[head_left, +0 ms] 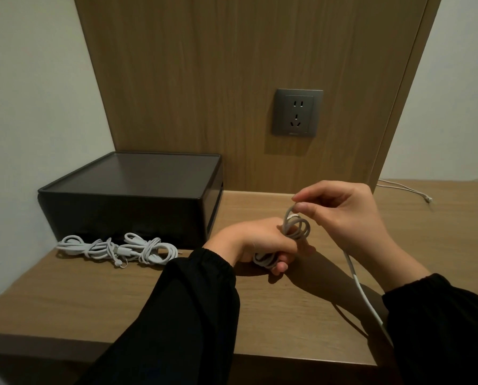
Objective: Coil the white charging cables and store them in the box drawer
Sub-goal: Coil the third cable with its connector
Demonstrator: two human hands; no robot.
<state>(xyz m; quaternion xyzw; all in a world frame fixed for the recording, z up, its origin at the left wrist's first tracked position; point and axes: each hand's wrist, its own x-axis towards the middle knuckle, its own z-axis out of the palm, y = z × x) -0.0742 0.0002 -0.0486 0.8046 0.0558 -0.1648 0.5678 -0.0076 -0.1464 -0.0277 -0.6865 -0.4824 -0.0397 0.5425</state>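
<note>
My left hand (262, 240) grips a partly coiled white charging cable (297, 229) above the wooden desk, with loops sticking out above and below the fist. My right hand (343, 215) pinches a strand of the same cable just above the coil. The cable's loose tail (362, 290) trails down to the right under my right wrist. Two coiled white cables (118, 248) lie on the desk to the left, right in front of the dark box (132, 195). The box front is shut, and its drawer is hard to make out.
The wooden desk (93, 295) has its front edge close to me. A grey wall socket (297, 112) sits on the wood panel behind. A thin white wire with a plug (407, 190) lies at the far right. A white wall borders the left.
</note>
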